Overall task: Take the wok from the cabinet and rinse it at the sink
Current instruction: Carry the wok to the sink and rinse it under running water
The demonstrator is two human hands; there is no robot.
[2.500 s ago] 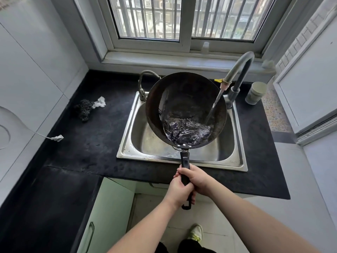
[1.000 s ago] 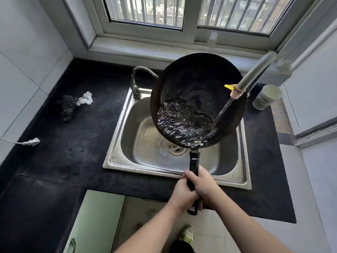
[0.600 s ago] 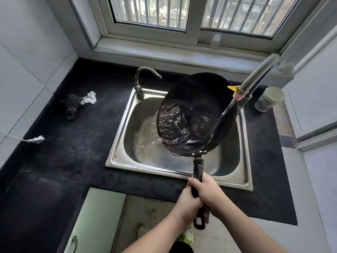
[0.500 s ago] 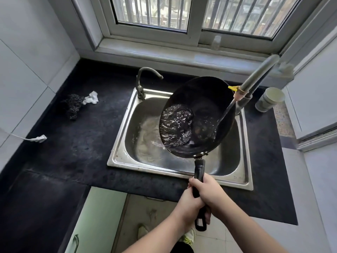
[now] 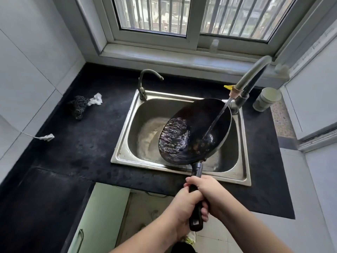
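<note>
Both forearms reached forward, bare, converging at centre. Left hand (image 5: 184, 203) and right hand (image 5: 207, 190) wrapped tight around one handle (image 5: 196, 214), right hand further forward, fingers overlapping left.

I see daylight through a barred window (image 5: 193, 17) above a black bench (image 5: 76, 143), white tiled walls (image 5: 27, 52) to each side, pale floor tiles (image 5: 145, 212) below.

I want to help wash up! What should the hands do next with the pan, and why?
Probably tip the wok further left, so the water pooled on its low side pours into the sink. Both hands, left hand and right hand, already grip the handle.
</note>
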